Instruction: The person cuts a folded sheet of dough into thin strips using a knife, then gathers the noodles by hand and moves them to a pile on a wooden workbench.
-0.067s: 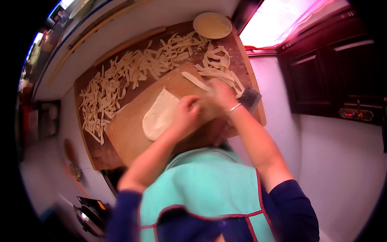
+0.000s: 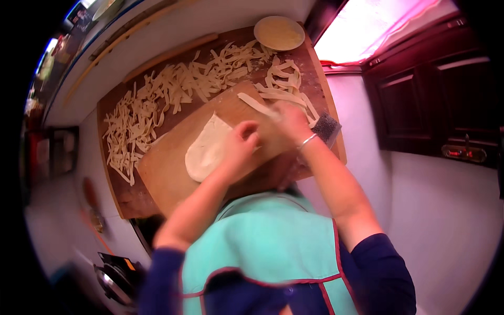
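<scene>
A flat, pale dough sheet (image 2: 206, 152) with a pointed far end lies on a tilted wooden cutting board (image 2: 170, 157). Over its right edge rests my left hand (image 2: 241, 148), its fingers curled and their undersides hidden. To the right, my right hand (image 2: 292, 126), a little blurred, is closed around the near end of a dough strip (image 2: 255, 105); the strip's other end reaches out to the far left across the board. Next to my right hand is a grey, speckled, roughly rectangular piece (image 2: 326, 129), whose kind I cannot tell.
Many cut dough strips (image 2: 163, 97) lie heaped along the far side of the dark wooden table (image 2: 128, 202), with a smaller pile (image 2: 283, 79) at the right. A round plate (image 2: 279, 33) of pale yellow stuff stands at the far right corner. Beyond is a dark red cabinet (image 2: 420, 94).
</scene>
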